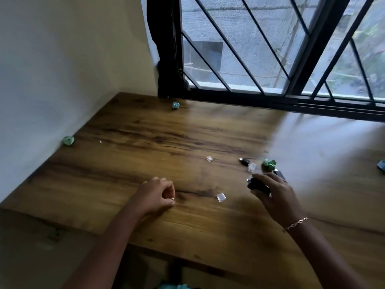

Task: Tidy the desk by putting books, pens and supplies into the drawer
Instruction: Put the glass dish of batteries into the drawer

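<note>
Right hand [270, 192] is gripping a small black plastic stick with metal tip [254, 183], just above the brown wooden desk [145, 142], near a clear plastic cap [221, 197]. Left hand [158, 192] is resting curled there; contents unclear.

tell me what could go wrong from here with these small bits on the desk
1. The right hand grips a black device; picking up more with it might make that slip.
2. The clear caps are small and see-through, so one may be overlooked or knocked off the desk by a forearm.
</note>
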A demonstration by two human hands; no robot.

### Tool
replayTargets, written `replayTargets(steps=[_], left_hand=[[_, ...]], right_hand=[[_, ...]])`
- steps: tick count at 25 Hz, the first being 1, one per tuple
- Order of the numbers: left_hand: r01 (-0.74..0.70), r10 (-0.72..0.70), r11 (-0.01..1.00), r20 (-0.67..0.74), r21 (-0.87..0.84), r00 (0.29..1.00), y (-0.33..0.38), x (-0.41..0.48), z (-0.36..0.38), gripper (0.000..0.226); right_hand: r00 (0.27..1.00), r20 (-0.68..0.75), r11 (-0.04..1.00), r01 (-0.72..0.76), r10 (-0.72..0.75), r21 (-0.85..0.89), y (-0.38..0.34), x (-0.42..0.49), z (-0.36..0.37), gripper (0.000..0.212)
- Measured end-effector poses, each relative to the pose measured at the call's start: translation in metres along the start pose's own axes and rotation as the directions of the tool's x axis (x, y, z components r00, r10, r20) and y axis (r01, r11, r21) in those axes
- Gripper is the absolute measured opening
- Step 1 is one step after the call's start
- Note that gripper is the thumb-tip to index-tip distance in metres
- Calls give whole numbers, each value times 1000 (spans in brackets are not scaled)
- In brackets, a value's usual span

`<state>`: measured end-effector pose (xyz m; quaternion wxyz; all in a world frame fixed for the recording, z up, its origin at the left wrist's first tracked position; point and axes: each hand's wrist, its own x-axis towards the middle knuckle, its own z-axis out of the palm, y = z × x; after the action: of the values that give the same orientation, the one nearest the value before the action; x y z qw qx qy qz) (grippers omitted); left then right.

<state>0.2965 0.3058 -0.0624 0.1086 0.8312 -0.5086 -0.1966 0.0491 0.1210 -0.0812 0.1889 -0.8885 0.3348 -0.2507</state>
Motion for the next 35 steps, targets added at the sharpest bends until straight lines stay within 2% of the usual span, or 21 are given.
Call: replayTargets(steps=[2,3,4,5,6,7,8,10,14,17,23,26,32,35], left_hand=[[29,-36,988,-46,-149,998,3,4,-3,14],[44,-80,937,-91,-345,993,7,5,-4,11],[47,-142,806,-117,-590,983,13,6,-5,10],[38,-193,597,-97,-801,976,22,6,-7,9],[35,-212,371,-48,-928,976,31,7,-8,7],[40,-213,191,-2,-981,977,39,7,-9,6],[52,-208,80,34,-995,977,46,8,-9,5],[73,-200,-19,75,-997,977,54,9,-10,5],[95,-191,-27,98,-995,977,58,8,-10,7],[102,-183,-58,111,-993,977,55,7,-9,17],[99,-201,-5,98,-995,975,56,5,-8,4],[92,-221,20,85,-996,972,57,5,-8,4],[83,-214,4,80,-997,973,62,7,-9,5],[97,-213,30,89,-995,973,66,9,-9,6]], right_hand=[[999,0,995,51,-51,82,-11,8,3,34],[996,0,989,90,-91,113,-17,11,6,34],[991,-5,982,134,-134,135,-25,14,8,34],[985,-12,973,173,-173,152,-33,16,10,35],[978,-22,963,209,-209,168,-42,17,12,34],[969,-37,952,247,-245,180,-52,19,14,34],[958,-59,940,287,-281,184,-61,20,17,33],[932,-106,917,360,-346,172,-76,22,21,30],[903,-147,893,424,-404,151,-88,27,26,30],[902,-125,893,429,-414,136,-87,25,30,26],[915,-110,909,400,-389,115,-93,20,32,29],[931,-124,918,360,-343,166,-96,18,31,25],[940,-198,894,327,-277,305,-91,16,34,29],[936,-213,891,335,-279,305,-86,16,36,36]])
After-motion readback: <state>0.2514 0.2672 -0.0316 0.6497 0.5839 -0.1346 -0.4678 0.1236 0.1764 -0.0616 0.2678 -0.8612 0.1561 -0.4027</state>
